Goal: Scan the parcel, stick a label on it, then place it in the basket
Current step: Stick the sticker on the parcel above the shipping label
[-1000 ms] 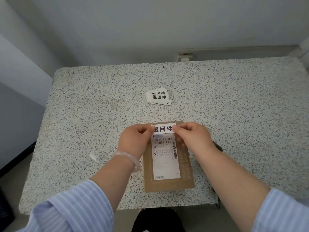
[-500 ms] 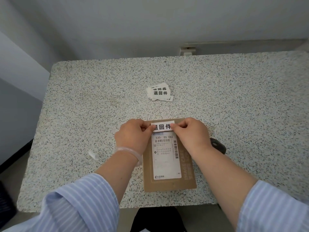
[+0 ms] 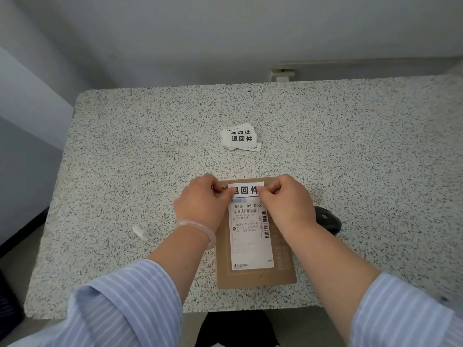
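Observation:
A flat brown cardboard parcel (image 3: 258,275) lies on the speckled table near its front edge, with a white shipping slip on top. A white label (image 3: 246,189) with bold black characters sits across the parcel's far end, just above the slip. My left hand (image 3: 200,204) pinches the label's left end and my right hand (image 3: 288,201) pinches its right end, fingertips pressing down on it. The basket is not in view.
A small stack of spare labels (image 3: 240,137) lies further back on the table (image 3: 125,146). A black scanner (image 3: 328,219) rests right of the parcel, partly behind my right wrist. A small white scrap (image 3: 140,232) lies to the left.
Both hands have lowered the label slightly toward the parcel's far end, where it lies flatter. The parcel has not shifted on the table.

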Tool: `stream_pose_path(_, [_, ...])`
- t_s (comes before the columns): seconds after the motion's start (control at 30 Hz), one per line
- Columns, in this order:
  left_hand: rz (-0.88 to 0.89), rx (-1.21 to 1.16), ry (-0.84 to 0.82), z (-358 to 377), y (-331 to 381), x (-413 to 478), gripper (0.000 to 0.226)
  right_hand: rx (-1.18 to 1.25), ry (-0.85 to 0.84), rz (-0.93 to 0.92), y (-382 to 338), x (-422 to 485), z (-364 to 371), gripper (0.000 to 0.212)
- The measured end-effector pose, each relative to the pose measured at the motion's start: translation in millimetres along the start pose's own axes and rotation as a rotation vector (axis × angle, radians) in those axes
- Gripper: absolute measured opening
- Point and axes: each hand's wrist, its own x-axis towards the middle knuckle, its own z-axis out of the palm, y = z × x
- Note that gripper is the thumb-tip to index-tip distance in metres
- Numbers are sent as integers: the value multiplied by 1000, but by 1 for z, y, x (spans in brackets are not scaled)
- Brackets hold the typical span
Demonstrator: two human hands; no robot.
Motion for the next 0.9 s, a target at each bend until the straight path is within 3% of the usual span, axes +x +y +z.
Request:
stream_pose_path(0.1, [-109,-313,-80,-2,1,-3,26,129,10,76,3,2,-1,27])
stream_pose_path(0.27, [-200,-559,-90,-3,3,-4,18,176,-11,93,3,2,-5,17])
stream_pose_path(0.37, [-70,-431,-43,-5,-6,-10,17,91,15,-80,7,-10,-8,12])
stream_pose_path(0.47, [228,-105,-17,-7,-21,-25,46,-179,63,-326,19,-25,-8,38])
stream_pose_path(0.6, [348,210,-175,-1,-32,-38,67,-386,-176,-352,30,-35,-4,64])
stream_pose_path(0.9, [240,-29,-288,2,-58,-57,76,-177,-313,-254,62,-47,-14,76])
